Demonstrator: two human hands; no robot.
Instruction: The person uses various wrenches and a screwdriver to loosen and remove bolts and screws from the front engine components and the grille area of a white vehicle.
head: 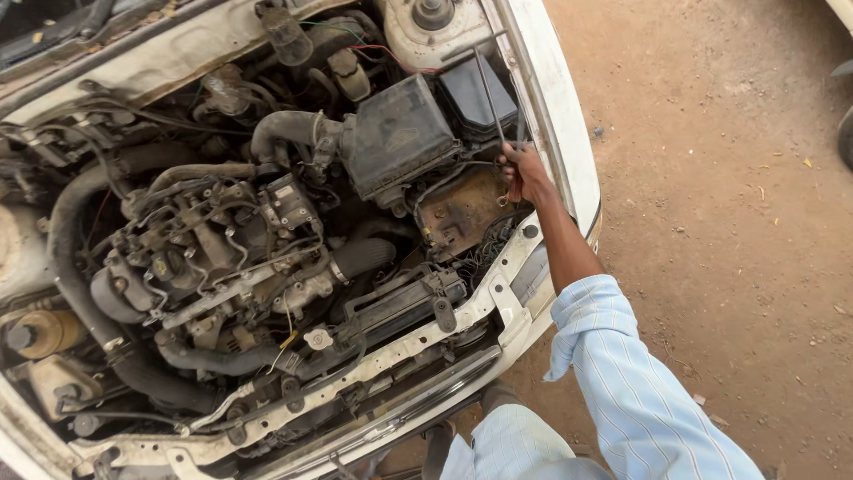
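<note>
Far left, reservoir: a yellowish fluid reservoir sits low at the left edge of the open engine bay, beside a thick black hose that curves up and around the engine.
Centre left, engine: the engine block, grimy and crossed by pipes and wiring, fills the middle of the bay.
Front edge, crossmember: a white radiator support runs diagonally along the near side; a white filler cap sits just behind it.
Centre right, air box: a black air filter box stands behind the engine, fed by a curved intake hose.
Right of air box, tray: a rusty brown battery tray lies bare, touching distance below the hand.
Right, rod: a thin dark metal rod rises from the hand toward the strut tower, near the white fender.
Right hand: the right hand is closed around the lower end of the rod, above the tray; light blue striped sleeve rolled at the forearm.
Left hand: out of frame.
Far right, ground: bare brown dirt.
</note>
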